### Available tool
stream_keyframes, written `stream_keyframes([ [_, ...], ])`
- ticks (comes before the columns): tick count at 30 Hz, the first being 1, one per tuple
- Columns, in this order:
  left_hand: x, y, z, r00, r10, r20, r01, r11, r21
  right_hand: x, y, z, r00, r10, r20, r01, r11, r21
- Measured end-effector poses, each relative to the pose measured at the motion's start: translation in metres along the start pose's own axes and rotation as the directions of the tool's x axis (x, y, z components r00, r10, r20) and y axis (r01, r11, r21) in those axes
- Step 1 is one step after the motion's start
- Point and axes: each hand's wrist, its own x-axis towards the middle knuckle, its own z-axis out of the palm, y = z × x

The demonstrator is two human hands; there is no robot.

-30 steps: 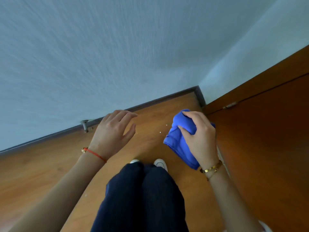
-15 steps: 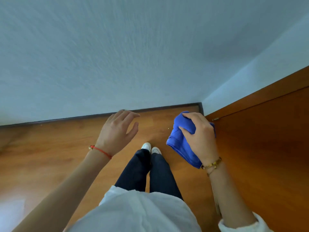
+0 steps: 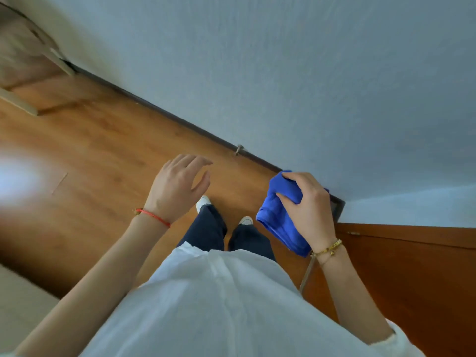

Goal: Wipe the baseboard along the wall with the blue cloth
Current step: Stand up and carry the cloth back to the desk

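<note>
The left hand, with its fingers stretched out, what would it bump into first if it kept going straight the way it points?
Probably the dark baseboard at the foot of the wall. The left hand is open and empty, fingers aimed toward it, roughly near the small metal doorstop. Only wooden floor shows between, though depth is hard to judge.

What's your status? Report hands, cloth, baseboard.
Right hand has blue cloth in its grip, left hand open. Baseboard not yet touched. Doorstop juts out along it.
</note>
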Motion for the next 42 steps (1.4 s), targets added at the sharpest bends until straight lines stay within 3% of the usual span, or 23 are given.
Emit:
stream_keyframes([
  [7,-0.077,-0.059,-0.042,0.956,-0.251,-0.149,0.257,0.966,0.022,0.027,-0.069,0.057,0.964,-0.198,0.179,0.201,0.980,0.000],
  [17,-0.197,-0.209,-0.146,0.767,-0.576,-0.282,0.600,0.800,-0.002,0.062,-0.242,0.228,0.829,-0.443,0.341,0.430,0.895,0.116],
  [31,-0.306,-0.381,-0.257,0.470,-0.772,-0.429,0.820,0.561,-0.111,0.085,-0.470,0.436,0.533,-0.676,0.509,0.617,0.722,0.313],
  [36,-0.314,-0.469,-0.293,0.390,-0.811,-0.436,0.856,0.494,-0.153,0.120,-0.546,0.518,0.484,-0.688,0.540,0.616,0.707,0.348],
  [42,-0.298,-0.597,-0.368,0.352,-0.807,-0.475,0.874,0.465,-0.143,0.184,-0.667,0.615,0.433,-0.718,0.544,0.644,0.669,0.371],
])
